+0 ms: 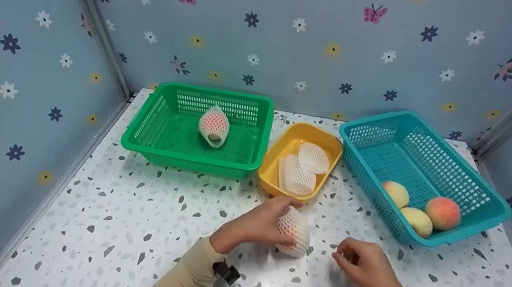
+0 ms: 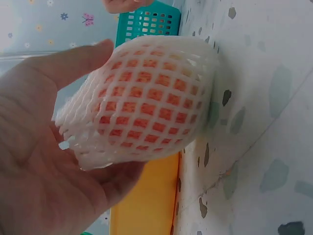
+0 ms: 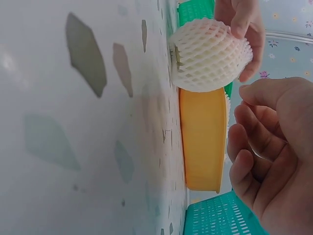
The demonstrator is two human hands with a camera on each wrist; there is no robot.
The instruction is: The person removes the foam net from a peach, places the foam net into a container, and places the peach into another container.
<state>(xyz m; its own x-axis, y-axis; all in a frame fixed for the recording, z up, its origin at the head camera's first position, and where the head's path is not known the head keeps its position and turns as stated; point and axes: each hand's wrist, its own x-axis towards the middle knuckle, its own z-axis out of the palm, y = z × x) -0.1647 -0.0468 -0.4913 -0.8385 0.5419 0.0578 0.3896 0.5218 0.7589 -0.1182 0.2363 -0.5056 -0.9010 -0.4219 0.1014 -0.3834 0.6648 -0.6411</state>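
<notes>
In the head view my left hand (image 1: 270, 223) grips a peach (image 1: 293, 232) wrapped in a white foam net, at the middle of the table. Pinkish-red skin shows through the mesh of this peach (image 2: 146, 100) in the left wrist view, with thumb and fingers on either side. My right hand (image 1: 366, 269) hovers to the right of it, fingers loosely curled and holding nothing; the right wrist view shows a gap between this hand (image 3: 274, 147) and the netted peach (image 3: 210, 56). Behind the left hand, a yellow container (image 1: 273, 173) holds several white foam nets (image 1: 300, 176).
At the back left stands a green basket (image 1: 193, 159) with one foam-netted peach (image 1: 214, 126) inside. A turquoise basket (image 1: 371, 179) at the right holds 3 bare peaches, one of them a redder peach (image 1: 443, 213). Patterned panels (image 1: 272, 30) enclose the speckled table (image 1: 124, 225).
</notes>
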